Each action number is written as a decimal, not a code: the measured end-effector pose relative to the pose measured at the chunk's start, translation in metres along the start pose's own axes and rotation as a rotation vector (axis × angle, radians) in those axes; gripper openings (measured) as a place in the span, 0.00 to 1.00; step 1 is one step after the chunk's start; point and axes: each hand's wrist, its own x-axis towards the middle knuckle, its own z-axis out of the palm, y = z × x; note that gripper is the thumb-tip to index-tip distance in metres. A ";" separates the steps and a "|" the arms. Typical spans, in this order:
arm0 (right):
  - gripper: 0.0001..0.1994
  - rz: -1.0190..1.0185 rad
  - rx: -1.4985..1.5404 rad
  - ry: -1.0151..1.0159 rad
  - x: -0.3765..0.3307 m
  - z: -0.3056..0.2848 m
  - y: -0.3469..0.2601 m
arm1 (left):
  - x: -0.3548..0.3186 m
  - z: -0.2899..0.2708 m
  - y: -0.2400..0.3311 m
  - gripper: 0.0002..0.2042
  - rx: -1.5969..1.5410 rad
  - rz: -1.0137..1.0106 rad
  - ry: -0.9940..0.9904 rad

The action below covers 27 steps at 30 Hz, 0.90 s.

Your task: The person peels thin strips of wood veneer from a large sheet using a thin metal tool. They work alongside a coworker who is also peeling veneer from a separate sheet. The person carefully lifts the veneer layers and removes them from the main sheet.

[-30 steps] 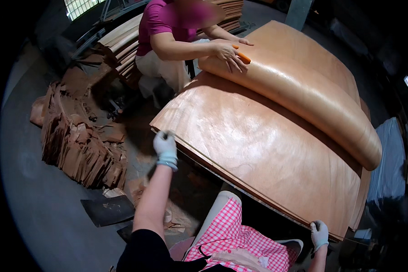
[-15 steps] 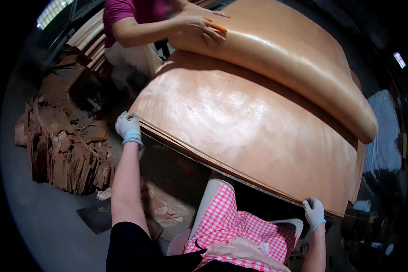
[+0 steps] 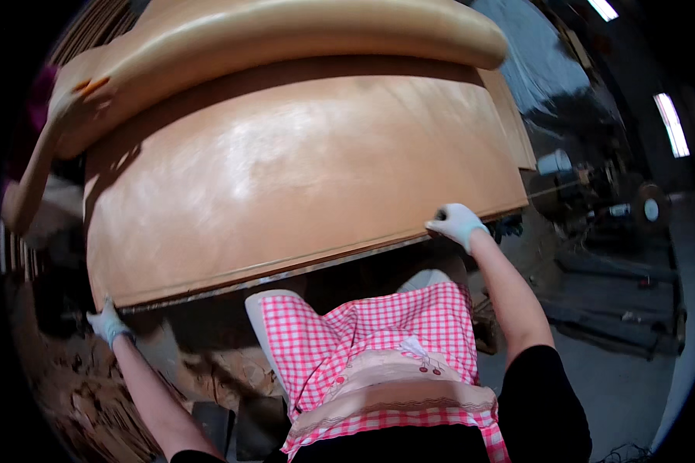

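A wide, thin tan sheet like wood veneer [image 3: 309,177] lies on a stack in front of me. My left hand [image 3: 110,322], in a white glove, is at the sheet's near left corner, its fingers apart and one fingertip against the edge. My right hand [image 3: 457,225], gloved too, has its fingers curled at the near edge toward the right end, pinching it. Farther back, a large sheet [image 3: 316,31] is bent over into a long roll. Another person's hand [image 3: 85,104] rests on the roll's left end, with something orange at the fingers.
A white bucket [image 3: 554,162] stands to the right of the stack, near a machine with a round disc [image 3: 651,209]. Plastic sheeting [image 3: 537,58] covers something at the back right. Broken veneer scraps [image 3: 93,409] lie on the floor at lower left.
My view has swung to the right. My right hand has shifted along the near edge away from the right corner. My left hand's fingers have spread at the left corner. The roll stays bent over.
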 end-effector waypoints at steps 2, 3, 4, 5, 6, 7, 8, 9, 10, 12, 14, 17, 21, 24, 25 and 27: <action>0.19 0.041 0.049 -0.031 0.009 0.006 0.004 | 0.000 -0.008 0.013 0.50 0.143 -0.012 -0.010; 0.19 0.035 0.041 -0.024 0.008 0.009 0.013 | -0.020 -0.009 0.034 0.48 0.233 -0.037 0.005; 0.19 0.047 0.041 -0.010 0.002 0.011 0.029 | -0.068 -0.029 0.088 0.47 0.317 -0.043 0.015; 0.20 -0.008 0.042 -0.010 0.008 0.013 0.023 | -0.059 -0.029 0.080 0.44 0.307 0.055 0.190; 0.21 0.027 0.012 -0.041 0.008 0.013 0.024 | -0.097 -0.034 0.111 0.42 0.233 0.164 0.173; 0.22 -0.005 -0.024 -0.014 0.007 0.015 0.031 | -0.151 -0.047 0.147 0.39 0.126 0.353 -0.014; 0.24 -0.077 -0.063 0.012 0.013 0.019 0.025 | -0.193 -0.045 0.155 0.37 -0.041 0.544 -0.070; 0.24 -0.093 -0.069 0.013 0.016 0.021 0.020 | -0.254 -0.029 0.166 0.36 -0.119 0.768 -0.160; 0.25 -0.101 -0.074 0.010 0.017 0.022 0.017 | -0.319 -0.020 0.182 0.34 -0.141 1.000 -0.245; 0.23 -0.088 -0.056 -0.004 0.009 0.015 0.004 | -0.438 -0.014 0.215 0.36 -0.103 1.304 -0.422; 0.23 -0.059 -0.032 -0.015 0.004 0.015 0.011 | -0.530 -0.045 0.252 0.40 -0.173 1.405 -0.609; 0.21 -0.090 0.013 0.001 0.005 0.019 0.018 | -0.585 -0.039 0.272 0.47 -0.001 1.450 -0.685; 0.17 -0.214 0.194 0.013 0.006 -0.007 0.080 | -0.574 -0.035 0.272 0.49 -0.101 1.309 -0.760; 0.16 -0.179 0.147 0.040 0.015 -0.044 0.183 | -0.575 -0.034 0.270 0.50 -0.073 1.311 -0.753; 0.16 -0.140 0.201 0.075 0.017 -0.052 0.222 | -0.575 -0.034 0.269 0.50 -0.065 1.318 -0.757; 0.16 -0.059 0.135 0.148 0.021 -0.077 0.273 | -0.570 -0.035 0.266 0.50 -0.036 1.305 -0.746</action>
